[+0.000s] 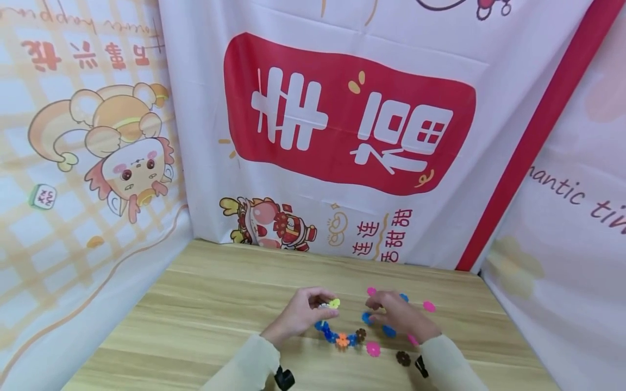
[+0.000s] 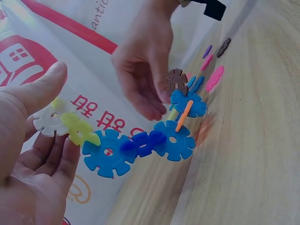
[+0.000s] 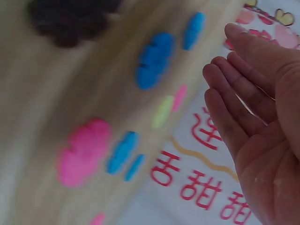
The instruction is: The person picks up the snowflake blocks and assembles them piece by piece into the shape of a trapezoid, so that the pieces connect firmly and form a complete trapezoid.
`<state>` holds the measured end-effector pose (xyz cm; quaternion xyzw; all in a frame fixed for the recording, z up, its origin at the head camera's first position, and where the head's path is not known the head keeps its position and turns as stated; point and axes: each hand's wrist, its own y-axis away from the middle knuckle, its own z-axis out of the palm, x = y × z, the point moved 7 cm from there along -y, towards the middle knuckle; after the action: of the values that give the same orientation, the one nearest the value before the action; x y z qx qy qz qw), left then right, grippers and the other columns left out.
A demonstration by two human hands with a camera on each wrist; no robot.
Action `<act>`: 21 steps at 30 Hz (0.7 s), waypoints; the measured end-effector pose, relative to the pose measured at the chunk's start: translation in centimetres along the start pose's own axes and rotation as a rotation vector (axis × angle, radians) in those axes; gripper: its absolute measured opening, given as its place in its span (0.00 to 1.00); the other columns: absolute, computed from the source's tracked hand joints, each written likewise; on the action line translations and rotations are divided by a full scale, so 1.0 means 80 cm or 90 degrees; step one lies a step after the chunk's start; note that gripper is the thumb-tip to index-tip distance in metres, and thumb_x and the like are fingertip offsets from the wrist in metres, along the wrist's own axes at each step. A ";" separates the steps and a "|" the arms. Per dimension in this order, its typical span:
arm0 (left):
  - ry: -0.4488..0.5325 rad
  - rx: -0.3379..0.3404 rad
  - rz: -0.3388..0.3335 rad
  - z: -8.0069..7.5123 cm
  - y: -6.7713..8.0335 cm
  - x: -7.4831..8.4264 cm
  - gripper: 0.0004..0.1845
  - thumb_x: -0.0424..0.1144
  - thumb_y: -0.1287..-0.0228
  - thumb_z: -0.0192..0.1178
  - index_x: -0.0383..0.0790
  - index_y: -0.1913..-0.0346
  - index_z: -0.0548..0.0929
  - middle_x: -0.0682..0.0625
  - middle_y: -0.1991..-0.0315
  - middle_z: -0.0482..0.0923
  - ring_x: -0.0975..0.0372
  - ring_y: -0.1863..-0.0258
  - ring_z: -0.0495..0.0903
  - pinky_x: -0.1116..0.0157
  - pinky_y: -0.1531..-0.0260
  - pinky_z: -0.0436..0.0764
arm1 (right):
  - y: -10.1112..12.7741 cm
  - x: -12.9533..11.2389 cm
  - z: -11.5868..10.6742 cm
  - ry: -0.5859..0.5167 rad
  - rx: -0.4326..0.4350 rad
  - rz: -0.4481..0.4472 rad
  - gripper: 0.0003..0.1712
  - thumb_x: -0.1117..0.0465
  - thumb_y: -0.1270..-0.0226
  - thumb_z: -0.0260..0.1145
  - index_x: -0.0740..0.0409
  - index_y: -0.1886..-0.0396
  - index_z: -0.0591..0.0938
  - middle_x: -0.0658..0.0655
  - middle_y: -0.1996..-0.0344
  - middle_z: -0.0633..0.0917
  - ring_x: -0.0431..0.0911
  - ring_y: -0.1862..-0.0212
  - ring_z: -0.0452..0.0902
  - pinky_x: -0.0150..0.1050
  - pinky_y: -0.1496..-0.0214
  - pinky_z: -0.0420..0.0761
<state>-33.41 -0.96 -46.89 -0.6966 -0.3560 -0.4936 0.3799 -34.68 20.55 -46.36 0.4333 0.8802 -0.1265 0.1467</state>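
My left hand [image 1: 295, 315] pinches a white snowflake disc [image 2: 46, 125] at one end of a curved chain of slotted plastic discs. From it the chain runs through a yellow disc [image 2: 77, 131], a light blue disc [image 2: 101, 161], dark blue discs [image 2: 143, 146] and an orange disc [image 1: 342, 340] to a brown disc [image 1: 361, 335] at the far end. My right hand [image 1: 403, 315] hovers over loose discs on the table, its thumb and fingers apart. Nothing sits between its fingers in the right wrist view.
Loose snowflake discs lie around my right hand on the wooden table [image 1: 220, 304], among them a pink disc [image 1: 373, 348], a blue disc [image 1: 388, 331] and a brown disc [image 1: 403, 358]. Printed cloth [image 1: 205, 136] hangs behind the table and along both sides.
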 end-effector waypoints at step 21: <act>-0.004 0.020 0.028 -0.004 0.002 0.004 0.23 0.50 0.50 0.73 0.47 0.51 0.83 0.52 0.56 0.83 0.58 0.58 0.81 0.68 0.58 0.83 | -0.009 0.021 0.000 -0.116 0.031 0.026 0.04 0.63 0.37 0.68 0.53 0.70 0.81 0.49 0.73 0.82 0.36 0.72 0.73 0.30 0.71 0.78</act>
<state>-33.35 -1.29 -46.52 -0.7000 -0.3495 -0.4770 0.4004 -36.26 21.35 -46.90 0.4413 0.8508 -0.1840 0.2180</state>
